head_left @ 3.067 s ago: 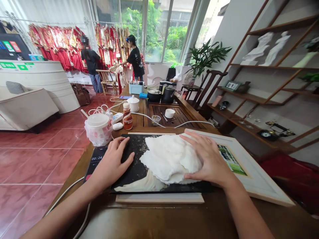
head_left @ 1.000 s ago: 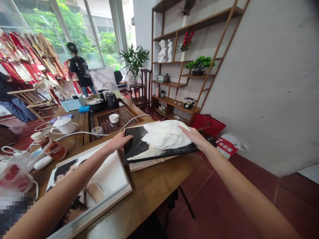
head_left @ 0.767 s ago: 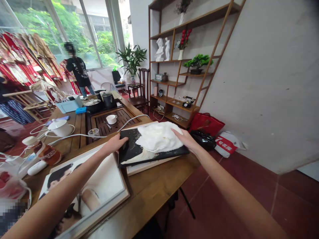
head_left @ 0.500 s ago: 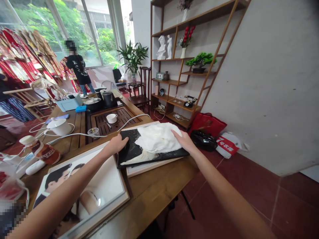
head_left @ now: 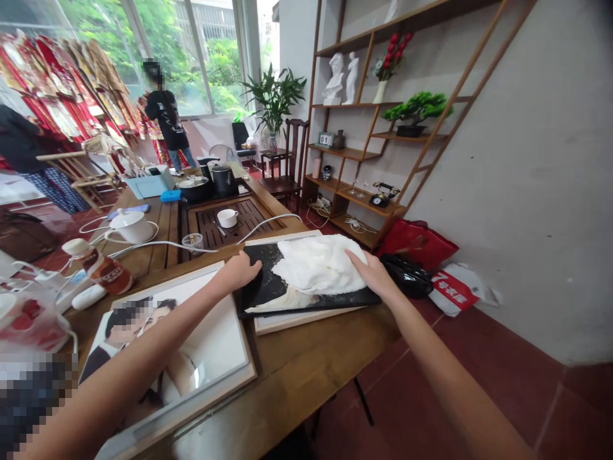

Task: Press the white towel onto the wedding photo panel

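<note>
A dark picture panel [head_left: 262,289] with a pale patch along its lower part lies over a light wooden frame [head_left: 287,324] on the table. On the panel rests a crumpled white towel [head_left: 320,265], which hides much of its surface. My left hand [head_left: 241,269] grips the panel's left edge, thumb on top and fingers partly out of sight. At the right side, my right hand [head_left: 371,271] is closed on the towel's edge with the thumb over the cloth. Its other fingers are partly hidden, so I cannot tell whether they also hold the panel.
A framed couple photo [head_left: 211,332] lies on the wooden table [head_left: 306,377] at left. Beyond it stand a drink bottle [head_left: 103,267], white teapot [head_left: 129,227], tea tray [head_left: 253,220] and white cup [head_left: 227,218]. Bags [head_left: 416,246] sit on the floor at right, below shelves. Two people stand far left.
The view has swung a little left, so everything sits farther right. Both hands keep their places on the panel and towel, with little other visible movement.
</note>
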### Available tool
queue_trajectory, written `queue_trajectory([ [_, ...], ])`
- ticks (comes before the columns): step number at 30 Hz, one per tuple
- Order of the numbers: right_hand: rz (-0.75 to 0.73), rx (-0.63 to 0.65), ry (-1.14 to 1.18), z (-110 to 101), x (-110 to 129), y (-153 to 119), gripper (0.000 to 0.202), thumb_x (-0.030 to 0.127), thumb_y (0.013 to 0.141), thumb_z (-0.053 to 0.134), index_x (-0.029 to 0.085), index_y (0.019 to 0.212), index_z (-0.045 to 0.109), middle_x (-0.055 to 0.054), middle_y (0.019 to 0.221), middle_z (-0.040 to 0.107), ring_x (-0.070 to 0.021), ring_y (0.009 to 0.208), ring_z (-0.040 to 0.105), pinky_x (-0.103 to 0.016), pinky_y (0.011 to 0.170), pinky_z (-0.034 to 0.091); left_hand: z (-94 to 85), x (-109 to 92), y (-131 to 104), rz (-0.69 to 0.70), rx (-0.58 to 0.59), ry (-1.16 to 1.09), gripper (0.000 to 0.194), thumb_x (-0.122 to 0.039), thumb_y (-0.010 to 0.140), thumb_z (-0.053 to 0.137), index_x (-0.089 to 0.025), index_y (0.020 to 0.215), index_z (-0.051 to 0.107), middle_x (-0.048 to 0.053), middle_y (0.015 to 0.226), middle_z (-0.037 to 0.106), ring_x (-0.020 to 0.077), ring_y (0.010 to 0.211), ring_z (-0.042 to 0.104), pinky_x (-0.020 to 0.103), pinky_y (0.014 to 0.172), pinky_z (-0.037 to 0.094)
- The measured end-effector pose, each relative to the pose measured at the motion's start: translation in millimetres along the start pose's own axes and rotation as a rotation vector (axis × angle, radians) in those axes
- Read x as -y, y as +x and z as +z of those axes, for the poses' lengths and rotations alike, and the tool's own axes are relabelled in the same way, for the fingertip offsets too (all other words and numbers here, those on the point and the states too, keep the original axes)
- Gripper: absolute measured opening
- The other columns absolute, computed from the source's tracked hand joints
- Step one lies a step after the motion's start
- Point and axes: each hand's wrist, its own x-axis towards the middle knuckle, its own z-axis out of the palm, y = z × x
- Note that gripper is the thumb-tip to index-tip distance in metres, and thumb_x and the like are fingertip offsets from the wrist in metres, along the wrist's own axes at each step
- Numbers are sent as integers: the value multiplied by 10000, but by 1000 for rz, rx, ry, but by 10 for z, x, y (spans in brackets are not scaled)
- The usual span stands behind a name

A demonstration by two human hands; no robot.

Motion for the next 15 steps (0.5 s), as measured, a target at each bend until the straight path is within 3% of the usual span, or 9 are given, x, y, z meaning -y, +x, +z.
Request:
queue_trajectory([
  [3, -66, -53, -61, -37, 105, -75, 486, 548, 927, 493, 228, 1291, 540, -109, 1274, 589, -300, 1184, 548, -483, 1008, 442, -81, 54, -115, 71, -72, 2, 325, -313, 962, 612, -165, 1247, 566, 98, 1232, 582, 239, 1023, 624, 427, 844, 536],
  [6, -166, -145, -141, -122, 311, -188, 861, 612, 780, 636, 237, 1483, 309, -140, 1487, 384, -385, 1370, 344, -594, 1127, 216, -236, 146, -348, 207, -168, -1, 339, -316, 963, 607, -165, 1262, 556, 101, 1246, 575, 246, 1038, 618, 442, 859, 527],
  [7, -239, -155, -183, -148, 391, -220, 900, 606, 729, 685, 275, 1481, 320, -103, 1518, 349, -381, 1407, 284, -584, 1156, 135, -304, 186, -451, 279, -180, -4, 349, -305, 986, 552, -154, 1300, 543, 137, 1241, 561, 255, 1071, 607, 421, 929, 491],
  [10, -649, 33, -489, -158, 617, -251, 919, 642, 663, 708, 321, 1457, 374, -61, 1551, 318, -382, 1421, 269, -553, 1155, 169, -523, 350, -801, 503, -167, -5, 364, -319, 1017, 435, -213, 1356, 511, 96, 1285, 523, 221, 1115, 586, 351, 1017, 435],
  [12, -733, 171, -591, -97, 724, -207, 911, 632, 647, 717, 358, 1449, 382, -48, 1556, 316, -387, 1414, 284, -578, 1140, 182, -651, 504, -1040, 587, -165, 16, 353, -321, 1016, 416, -224, 1338, 522, 86, 1279, 527, 224, 1146, 561, 351, 1032, 418],
  [15, -731, 305, -574, 49, 797, -93, 892, 546, 639, 730, 349, 1444, 401, -69, 1511, 393, -381, 1356, 385, -567, 1100, 286, -773, 807, -1390, 620, -189, 74, 329, -297, 1007, 412, -239, 1296, 558, 90, 1208, 566, 261, 1152, 539, 437, 1051, 372],
])
